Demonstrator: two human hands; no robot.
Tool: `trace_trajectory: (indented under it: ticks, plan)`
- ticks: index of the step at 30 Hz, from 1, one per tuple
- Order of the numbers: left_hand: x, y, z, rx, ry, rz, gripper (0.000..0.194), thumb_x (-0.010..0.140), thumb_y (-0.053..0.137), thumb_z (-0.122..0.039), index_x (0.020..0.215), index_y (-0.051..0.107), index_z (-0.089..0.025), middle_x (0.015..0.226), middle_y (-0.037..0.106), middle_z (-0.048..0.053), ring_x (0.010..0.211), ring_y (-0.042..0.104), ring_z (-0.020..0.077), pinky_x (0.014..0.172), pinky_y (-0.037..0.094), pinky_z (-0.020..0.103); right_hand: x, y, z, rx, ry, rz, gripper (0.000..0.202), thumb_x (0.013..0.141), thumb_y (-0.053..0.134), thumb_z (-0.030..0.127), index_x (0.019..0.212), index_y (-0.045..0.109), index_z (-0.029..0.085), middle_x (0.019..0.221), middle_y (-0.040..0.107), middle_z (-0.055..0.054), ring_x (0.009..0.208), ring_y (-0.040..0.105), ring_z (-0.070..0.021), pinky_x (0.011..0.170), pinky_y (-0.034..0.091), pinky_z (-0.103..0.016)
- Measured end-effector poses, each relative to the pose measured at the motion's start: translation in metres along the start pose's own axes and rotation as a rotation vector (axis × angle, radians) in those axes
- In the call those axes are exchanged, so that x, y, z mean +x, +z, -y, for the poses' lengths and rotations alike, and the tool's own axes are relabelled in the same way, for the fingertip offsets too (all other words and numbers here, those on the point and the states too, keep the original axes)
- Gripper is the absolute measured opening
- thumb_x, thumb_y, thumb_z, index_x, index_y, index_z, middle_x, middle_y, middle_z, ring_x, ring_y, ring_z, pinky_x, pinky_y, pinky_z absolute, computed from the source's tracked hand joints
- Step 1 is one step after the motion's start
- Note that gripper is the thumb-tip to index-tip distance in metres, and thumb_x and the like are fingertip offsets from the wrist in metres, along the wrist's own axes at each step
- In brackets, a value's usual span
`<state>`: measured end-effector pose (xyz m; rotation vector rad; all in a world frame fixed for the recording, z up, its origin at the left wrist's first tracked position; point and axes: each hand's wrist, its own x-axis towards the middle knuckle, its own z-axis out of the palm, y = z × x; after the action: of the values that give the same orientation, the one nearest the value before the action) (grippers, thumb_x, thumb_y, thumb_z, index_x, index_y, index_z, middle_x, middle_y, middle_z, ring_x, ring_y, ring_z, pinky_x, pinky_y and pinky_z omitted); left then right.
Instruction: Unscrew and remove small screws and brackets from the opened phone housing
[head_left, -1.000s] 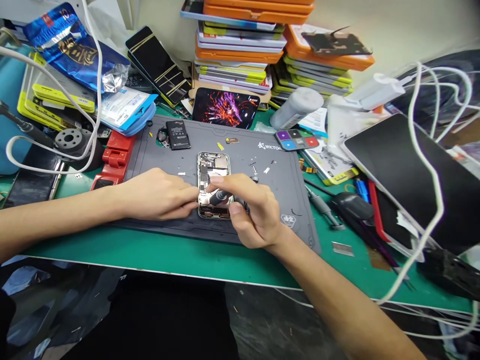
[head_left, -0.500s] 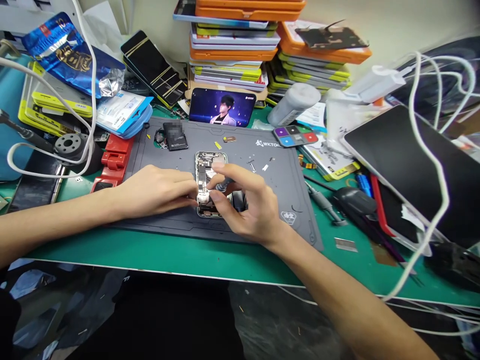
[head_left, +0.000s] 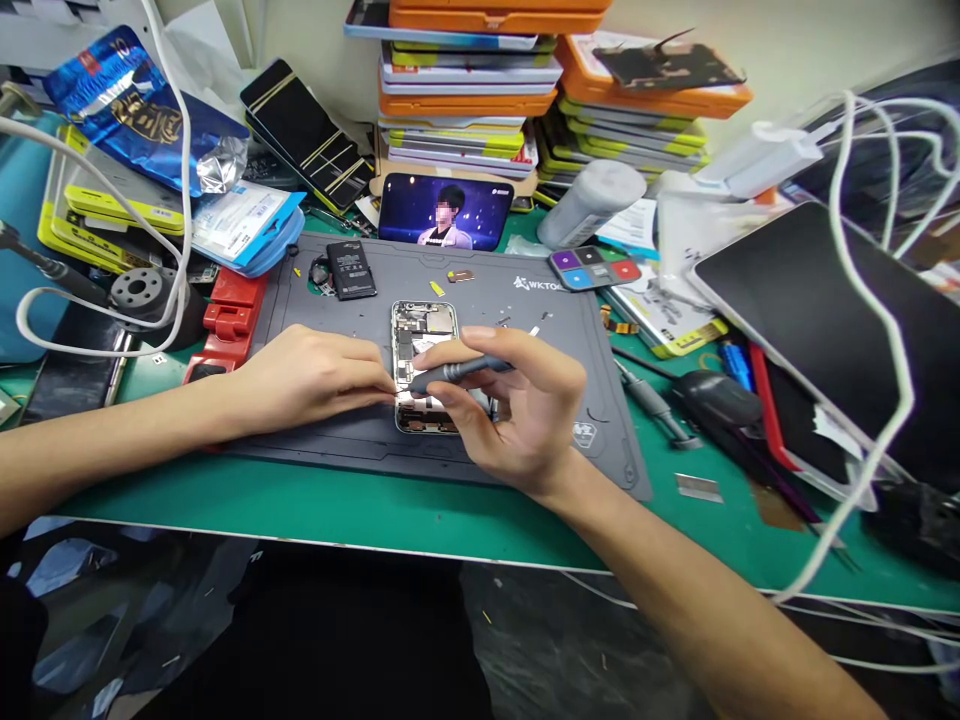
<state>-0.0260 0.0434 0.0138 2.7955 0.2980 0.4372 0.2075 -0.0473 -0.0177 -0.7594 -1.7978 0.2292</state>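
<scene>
An opened phone (head_left: 426, 322) lies on the grey work mat (head_left: 315, 445), its inner boards and metal parts exposed. My right hand (head_left: 525, 410) grips a dark grey screwdriver (head_left: 469, 370), held nearly level above the phone. The tip of the screwdriver points left, to the phone's left edge. There the fingertips of my left hand (head_left: 330, 375) are pinched together by the tip. Whatever is between them is too small or hidden to make out. Part of the phone's right side is covered by my right hand.
A black battery (head_left: 351, 270) lies at the mat's upper left, with small loose parts near it. Behind the mat stands a phone playing video (head_left: 446, 212). A red clamp (head_left: 229, 318) sits at left. Another screwdriver (head_left: 660, 405) and a white cable (head_left: 877, 290) are at right.
The screwdriver has tipped from steep to nearly level, its tip now by my left fingertips. My right hand has turned and shifted slightly right. My left hand has barely moved.
</scene>
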Motion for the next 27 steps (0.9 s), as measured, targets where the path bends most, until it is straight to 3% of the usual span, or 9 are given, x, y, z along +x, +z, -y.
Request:
trace_trajectory:
  ticks: [5,10,16,21,27]
  plan:
    - [0.002,-0.001,-0.004,0.001,-0.006,0.008,0.021,0.109,0.056,-0.029,0.114,0.075,-0.021,0.109,0.08,0.002,0.087,0.075,0.0122,0.072,0.05,0.021,0.002,0.001,0.001,-0.001,-0.012,-0.029,0.06,0.098,0.066,0.01,0.15,0.045,0.031,0.114,0.076,-0.006,0.092,0.079,-0.0161,0.06,0.067,-0.022]
    - [0.002,-0.001,-0.004,0.035,-0.018,0.025,0.022,0.109,0.055,-0.027,0.114,0.075,-0.02,0.106,0.079,0.002,0.085,0.074,0.0125,0.071,0.05,0.022,0.003,0.0,0.003,-0.072,0.037,-0.117,0.053,0.1,0.062,0.012,0.147,0.049,0.033,0.13,0.068,-0.009,0.085,0.075,-0.0142,0.056,0.064,-0.023]
    - [0.002,0.001,-0.004,0.095,0.03,0.026,0.027,0.112,0.052,-0.032,0.114,0.077,-0.023,0.11,0.081,0.002,0.09,0.075,0.0126,0.068,0.048,0.021,-0.003,-0.001,0.003,-0.126,0.118,0.017,0.054,0.102,0.058,0.012,0.152,0.046,0.03,0.115,0.07,-0.007,0.078,0.071,-0.0139,0.056,0.061,-0.025]
    - [0.003,0.008,-0.019,0.249,0.069,-0.035,0.035,0.114,0.045,-0.032,0.108,0.078,-0.022,0.098,0.08,0.001,0.08,0.074,0.0139,0.059,0.043,0.026,-0.007,0.002,0.001,-0.143,0.108,0.037,0.056,0.101,0.058,0.013,0.153,0.045,0.03,0.122,0.069,-0.008,0.084,0.075,-0.0163,0.053,0.06,-0.026]
    - [0.004,0.011,-0.026,0.183,-0.071,-0.024,0.027,0.112,0.053,-0.035,0.108,0.076,-0.021,0.107,0.081,0.0,0.09,0.077,0.0151,0.061,0.045,0.026,-0.005,0.001,0.002,-0.136,0.078,-0.001,0.057,0.101,0.058,0.012,0.153,0.046,0.03,0.119,0.072,-0.007,0.08,0.074,-0.0151,0.055,0.062,-0.025]
